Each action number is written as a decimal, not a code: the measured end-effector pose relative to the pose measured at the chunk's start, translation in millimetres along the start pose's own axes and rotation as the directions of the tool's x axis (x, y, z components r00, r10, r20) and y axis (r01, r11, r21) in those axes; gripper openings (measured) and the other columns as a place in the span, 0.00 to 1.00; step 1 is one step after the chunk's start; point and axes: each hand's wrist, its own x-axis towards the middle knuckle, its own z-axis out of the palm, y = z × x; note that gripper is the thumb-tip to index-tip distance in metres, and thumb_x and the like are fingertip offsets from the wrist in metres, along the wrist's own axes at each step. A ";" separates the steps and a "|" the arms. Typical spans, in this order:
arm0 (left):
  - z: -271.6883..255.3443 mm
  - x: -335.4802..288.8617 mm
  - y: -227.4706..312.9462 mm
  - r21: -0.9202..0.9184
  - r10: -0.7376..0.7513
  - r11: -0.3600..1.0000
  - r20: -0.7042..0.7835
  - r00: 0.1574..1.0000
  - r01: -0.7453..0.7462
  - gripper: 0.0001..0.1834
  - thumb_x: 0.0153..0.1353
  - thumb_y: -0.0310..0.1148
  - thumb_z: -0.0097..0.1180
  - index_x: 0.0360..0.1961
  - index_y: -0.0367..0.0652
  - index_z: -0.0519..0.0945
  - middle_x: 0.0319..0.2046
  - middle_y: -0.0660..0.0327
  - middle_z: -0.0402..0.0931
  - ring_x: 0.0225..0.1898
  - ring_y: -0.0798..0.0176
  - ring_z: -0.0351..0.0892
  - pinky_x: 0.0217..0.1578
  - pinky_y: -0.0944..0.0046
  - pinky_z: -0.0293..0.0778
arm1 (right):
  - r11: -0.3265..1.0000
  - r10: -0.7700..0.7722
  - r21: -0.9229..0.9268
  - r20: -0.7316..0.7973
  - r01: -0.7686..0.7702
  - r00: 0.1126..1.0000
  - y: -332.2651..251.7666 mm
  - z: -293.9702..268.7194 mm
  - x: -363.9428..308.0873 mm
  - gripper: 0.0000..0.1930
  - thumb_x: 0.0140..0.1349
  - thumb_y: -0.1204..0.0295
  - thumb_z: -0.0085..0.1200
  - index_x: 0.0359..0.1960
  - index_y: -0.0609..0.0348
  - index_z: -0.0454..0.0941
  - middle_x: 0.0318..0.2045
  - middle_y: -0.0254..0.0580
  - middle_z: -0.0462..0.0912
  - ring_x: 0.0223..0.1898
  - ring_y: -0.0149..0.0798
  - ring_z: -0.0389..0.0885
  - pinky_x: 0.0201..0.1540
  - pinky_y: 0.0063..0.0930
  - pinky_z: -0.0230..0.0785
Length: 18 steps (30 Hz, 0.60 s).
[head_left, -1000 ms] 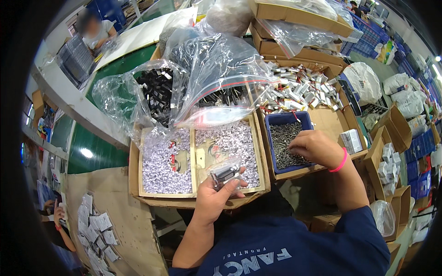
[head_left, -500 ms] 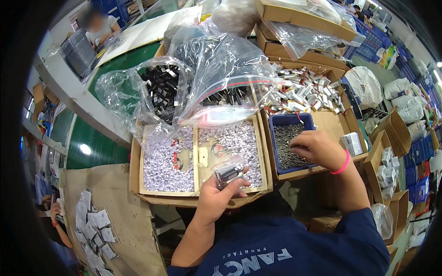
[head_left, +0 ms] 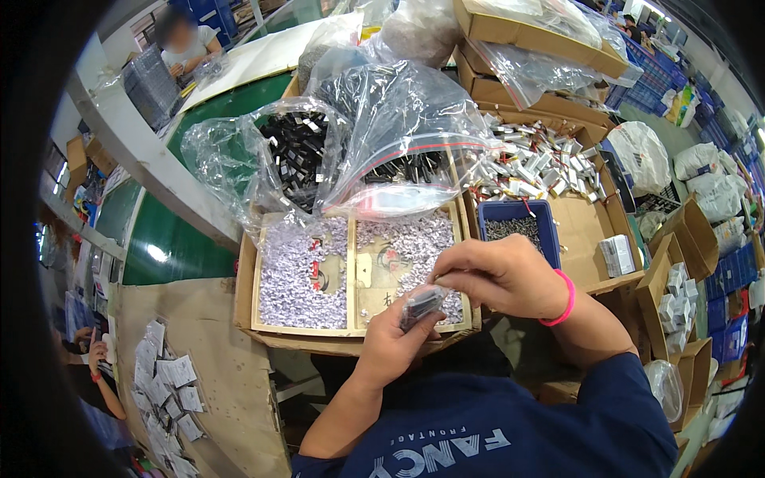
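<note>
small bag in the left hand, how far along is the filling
Done: flat packets lie on the cardboard at lower left, seemingly finished. In hand: the left hand holds a small clear bag while the right hand pinches at its mouth. Left: the divided tray and blue bin are both well stocked with loose parts.

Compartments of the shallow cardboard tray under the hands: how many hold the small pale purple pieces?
2: the left compartment and the right compartment, split by a central divider. The hands cover the right one's near corner.
</note>
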 end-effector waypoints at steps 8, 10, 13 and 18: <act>-4.4 -3.2 -4.3 0.070 0.035 0.997 -0.024 0.999 -0.034 0.20 0.62 0.29 0.55 0.55 0.36 0.71 0.34 0.62 0.80 0.32 0.72 0.78 0.32 0.73 0.74 | 0.874 -0.146 -0.406 0.308 0.269 0.940 -11.3 -7.3 17.3 0.08 0.54 0.70 0.61 0.36 0.54 0.80 0.24 0.38 0.81 0.23 0.43 0.80 0.24 0.31 0.71; -3.3 -2.7 -2.0 0.041 0.013 0.999 -0.011 1.000 -0.012 0.20 0.62 0.28 0.56 0.55 0.36 0.71 0.35 0.62 0.80 0.33 0.72 0.78 0.32 0.73 0.74 | 0.871 -0.155 -0.417 0.272 0.261 0.950 -15.5 -8.7 17.9 0.08 0.53 0.71 0.61 0.36 0.53 0.81 0.23 0.40 0.81 0.23 0.43 0.80 0.24 0.30 0.70; -2.9 -4.7 6.3 -0.109 0.008 0.994 0.033 0.999 -0.004 0.20 0.62 0.27 0.55 0.55 0.35 0.71 0.38 0.61 0.80 0.35 0.69 0.79 0.34 0.72 0.75 | 0.915 -0.252 -0.313 0.051 0.255 0.966 -17.4 -7.9 18.8 0.10 0.53 0.74 0.62 0.38 0.56 0.81 0.24 0.41 0.81 0.22 0.40 0.80 0.24 0.26 0.69; -5.0 -7.5 15.9 -0.352 0.104 0.933 0.077 0.992 -0.070 0.19 0.61 0.23 0.54 0.54 0.33 0.71 0.42 0.56 0.79 0.39 0.64 0.79 0.36 0.69 0.78 | 0.985 0.171 0.045 -0.091 -0.168 0.981 -12.1 5.3 5.2 0.09 0.55 0.75 0.62 0.37 0.61 0.81 0.26 0.34 0.81 0.25 0.21 0.76 0.27 0.17 0.67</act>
